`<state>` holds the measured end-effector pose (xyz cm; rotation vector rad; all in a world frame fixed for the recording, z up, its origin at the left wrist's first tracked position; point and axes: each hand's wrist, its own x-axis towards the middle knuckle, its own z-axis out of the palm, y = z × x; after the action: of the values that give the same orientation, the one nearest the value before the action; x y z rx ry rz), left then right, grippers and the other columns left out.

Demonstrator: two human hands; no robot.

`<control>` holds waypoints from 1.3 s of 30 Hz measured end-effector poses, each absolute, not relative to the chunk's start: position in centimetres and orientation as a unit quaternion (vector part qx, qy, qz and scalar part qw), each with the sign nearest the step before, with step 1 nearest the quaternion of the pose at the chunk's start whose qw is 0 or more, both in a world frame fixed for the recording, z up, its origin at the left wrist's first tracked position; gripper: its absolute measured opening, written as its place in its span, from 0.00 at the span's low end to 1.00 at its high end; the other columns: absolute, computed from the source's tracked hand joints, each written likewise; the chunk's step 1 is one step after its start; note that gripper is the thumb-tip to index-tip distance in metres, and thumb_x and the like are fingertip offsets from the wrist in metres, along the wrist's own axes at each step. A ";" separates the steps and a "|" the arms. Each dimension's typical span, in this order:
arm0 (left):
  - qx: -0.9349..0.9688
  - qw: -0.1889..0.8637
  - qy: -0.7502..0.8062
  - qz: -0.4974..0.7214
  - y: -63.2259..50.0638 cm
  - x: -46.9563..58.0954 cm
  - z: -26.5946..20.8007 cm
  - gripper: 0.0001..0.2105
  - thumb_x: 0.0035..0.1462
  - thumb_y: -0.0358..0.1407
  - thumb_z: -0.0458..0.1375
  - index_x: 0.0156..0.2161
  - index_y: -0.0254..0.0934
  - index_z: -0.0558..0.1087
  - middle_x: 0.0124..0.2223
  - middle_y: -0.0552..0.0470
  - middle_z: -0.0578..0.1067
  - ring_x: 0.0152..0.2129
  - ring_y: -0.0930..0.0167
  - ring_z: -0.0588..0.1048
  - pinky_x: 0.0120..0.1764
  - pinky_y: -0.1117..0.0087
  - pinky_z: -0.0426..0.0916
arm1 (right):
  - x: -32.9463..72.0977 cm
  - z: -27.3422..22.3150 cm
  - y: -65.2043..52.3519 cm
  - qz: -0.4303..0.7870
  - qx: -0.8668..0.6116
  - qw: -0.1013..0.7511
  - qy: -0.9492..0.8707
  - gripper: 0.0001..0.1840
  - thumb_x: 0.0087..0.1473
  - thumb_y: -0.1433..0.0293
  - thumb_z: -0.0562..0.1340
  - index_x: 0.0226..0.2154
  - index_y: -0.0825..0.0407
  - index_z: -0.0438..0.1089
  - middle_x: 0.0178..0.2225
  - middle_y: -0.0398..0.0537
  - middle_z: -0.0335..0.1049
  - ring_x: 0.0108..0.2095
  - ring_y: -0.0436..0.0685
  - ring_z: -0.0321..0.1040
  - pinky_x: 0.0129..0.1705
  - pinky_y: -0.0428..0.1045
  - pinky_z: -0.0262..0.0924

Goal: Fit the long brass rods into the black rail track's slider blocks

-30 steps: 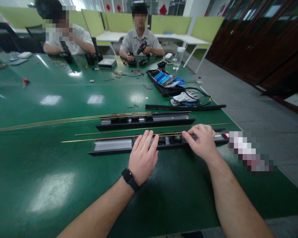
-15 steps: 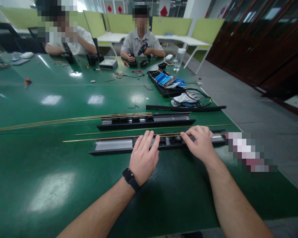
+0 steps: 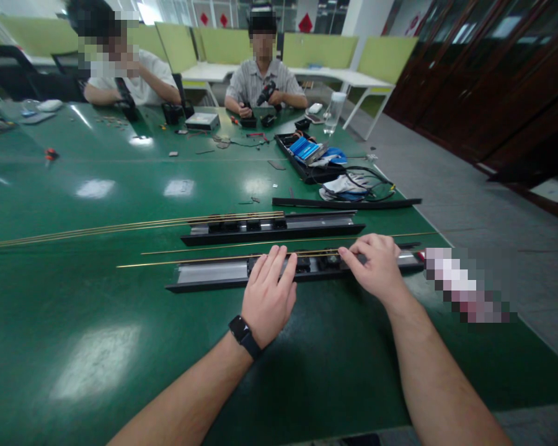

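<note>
1. Green bench [image 3: 177, 353], yellow-green partitions [image 3: 323, 51] behind, two co-workers [image 3: 266, 83] seated opposite.
2. Black tray [image 3: 309, 176]: one blue box [image 3: 303, 148], blue-white cloth [image 3: 337, 155] in it.
3. Two channels [image 3: 214, 271], black modules [image 3: 303, 263] in both.
4. Gold rod [image 3: 190, 261] along nearer channel. Right hand [image 3: 376, 266]: thumb and fingers pinching it. Left hand [image 3: 268, 300]: flat over it, fingers slightly spread.

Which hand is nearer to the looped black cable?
Right. The right hand is almost straight in front of the looped black cable; the left hand is also in front, but farther to the left.
</note>
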<state>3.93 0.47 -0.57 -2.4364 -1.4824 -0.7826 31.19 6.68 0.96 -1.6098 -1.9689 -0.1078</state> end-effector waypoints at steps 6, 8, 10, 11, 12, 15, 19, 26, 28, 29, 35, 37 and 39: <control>-0.820 0.091 -0.500 -0.262 0.5 3.9 -0.5 0.25 0.69 0.34 0.56 0.69 0.35 0.67 0.71 0.39 0.66 0.71 0.57 0.63 0.71 0.52 0.57 | 31.2 1.1 6.5 -0.051 -0.607 0.294 -0.737 0.23 0.64 0.51 0.60 0.26 0.48 0.74 0.39 0.52 0.74 0.48 0.66 0.61 0.50 0.61 0.49; -0.820 0.088 -0.501 -0.263 0.5 4.0 -0.5 0.25 0.69 0.33 0.55 0.69 0.35 0.67 0.71 0.39 0.66 0.71 0.57 0.62 0.71 0.52 0.57 | 31.0 1.1 6.4 -0.050 -0.606 0.293 -0.738 0.23 0.65 0.50 0.60 0.27 0.47 0.73 0.39 0.52 0.74 0.48 0.66 0.61 0.50 0.61 0.49; -0.820 0.085 -0.500 -0.266 0.5 4.0 -0.5 0.25 0.68 0.33 0.56 0.69 0.35 0.67 0.71 0.39 0.66 0.71 0.57 0.62 0.71 0.51 0.57 | 30.7 1.1 6.3 -0.050 -0.605 0.292 -0.739 0.23 0.65 0.50 0.60 0.27 0.47 0.72 0.38 0.52 0.75 0.49 0.66 0.61 0.50 0.62 0.49; -0.820 0.084 -0.500 -0.268 0.5 4.0 -0.5 0.25 0.68 0.32 0.56 0.69 0.36 0.67 0.71 0.38 0.66 0.71 0.57 0.62 0.71 0.51 0.58 | 30.6 1.1 6.3 -0.050 -0.605 0.293 -0.738 0.23 0.65 0.50 0.60 0.27 0.47 0.72 0.38 0.52 0.75 0.49 0.66 0.61 0.50 0.62 0.49; -0.819 0.082 -0.500 -0.269 0.4 4.0 -0.5 0.25 0.68 0.32 0.56 0.69 0.36 0.67 0.71 0.38 0.67 0.71 0.57 0.62 0.71 0.51 0.58 | 30.5 1.1 6.3 -0.051 -0.605 0.294 -0.738 0.22 0.65 0.50 0.60 0.27 0.47 0.73 0.38 0.52 0.75 0.49 0.66 0.61 0.50 0.62 0.48; -0.818 0.082 -0.502 -0.267 0.4 4.0 -0.5 0.26 0.67 0.32 0.57 0.69 0.36 0.67 0.71 0.39 0.67 0.71 0.57 0.63 0.71 0.51 0.57 | 30.2 1.0 6.2 -0.049 -0.602 0.301 -0.738 0.20 0.65 0.52 0.60 0.29 0.47 0.74 0.38 0.52 0.75 0.49 0.66 0.61 0.51 0.61 0.48; -0.820 0.084 -0.502 -0.262 0.4 4.0 -0.4 0.26 0.67 0.33 0.57 0.69 0.36 0.67 0.71 0.39 0.67 0.71 0.57 0.62 0.71 0.51 0.57 | 30.2 1.0 6.3 -0.045 -0.597 0.302 -0.742 0.20 0.65 0.53 0.60 0.28 0.47 0.74 0.38 0.51 0.75 0.48 0.65 0.62 0.50 0.61 0.49; -0.822 0.093 -0.498 -0.261 0.5 4.0 -0.4 0.26 0.67 0.33 0.58 0.69 0.38 0.67 0.71 0.38 0.66 0.71 0.56 0.62 0.71 0.51 0.58 | 30.8 0.9 6.6 -0.049 -0.598 0.302 -0.741 0.21 0.64 0.53 0.60 0.26 0.48 0.73 0.38 0.52 0.74 0.48 0.65 0.62 0.48 0.60 0.49; -0.822 0.092 -0.499 -0.260 0.5 4.0 -0.4 0.26 0.67 0.33 0.58 0.69 0.38 0.67 0.71 0.37 0.66 0.71 0.56 0.63 0.70 0.50 0.59 | 30.9 0.9 6.6 -0.047 -0.598 0.300 -0.741 0.21 0.64 0.53 0.60 0.26 0.47 0.73 0.38 0.52 0.74 0.48 0.66 0.62 0.48 0.61 0.49; -0.822 0.093 -0.499 -0.259 0.5 4.0 -0.4 0.26 0.67 0.33 0.58 0.69 0.38 0.67 0.71 0.37 0.66 0.71 0.56 0.63 0.70 0.50 0.59 | 31.0 0.9 6.7 -0.047 -0.598 0.299 -0.742 0.21 0.64 0.53 0.60 0.26 0.47 0.73 0.38 0.52 0.74 0.48 0.66 0.62 0.48 0.61 0.49; -0.819 0.089 -0.502 -0.264 0.5 4.1 -0.3 0.25 0.67 0.33 0.58 0.68 0.39 0.68 0.71 0.38 0.67 0.70 0.56 0.63 0.70 0.50 0.59 | 30.9 1.0 6.5 -0.056 -0.599 0.297 -0.741 0.21 0.65 0.52 0.60 0.27 0.47 0.73 0.38 0.52 0.74 0.48 0.65 0.62 0.49 0.61 0.49; -0.819 0.086 -0.503 -0.264 0.5 4.1 -0.4 0.26 0.67 0.33 0.58 0.68 0.39 0.68 0.71 0.38 0.67 0.70 0.56 0.63 0.70 0.49 0.59 | 30.7 1.0 6.4 -0.063 -0.601 0.295 -0.741 0.22 0.65 0.51 0.60 0.27 0.47 0.73 0.38 0.52 0.74 0.48 0.66 0.62 0.49 0.61 0.48; -0.819 0.086 -0.502 -0.265 0.4 4.1 -0.3 0.26 0.67 0.33 0.58 0.69 0.39 0.68 0.71 0.37 0.67 0.71 0.56 0.63 0.70 0.49 0.59 | 30.6 1.0 6.3 -0.065 -0.602 0.295 -0.740 0.23 0.65 0.50 0.60 0.27 0.47 0.73 0.37 0.52 0.74 0.48 0.66 0.61 0.49 0.61 0.48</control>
<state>4.10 0.43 -0.34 -2.4405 -1.4946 -0.7899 30.58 6.34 1.02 -1.6010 -1.9688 -0.1732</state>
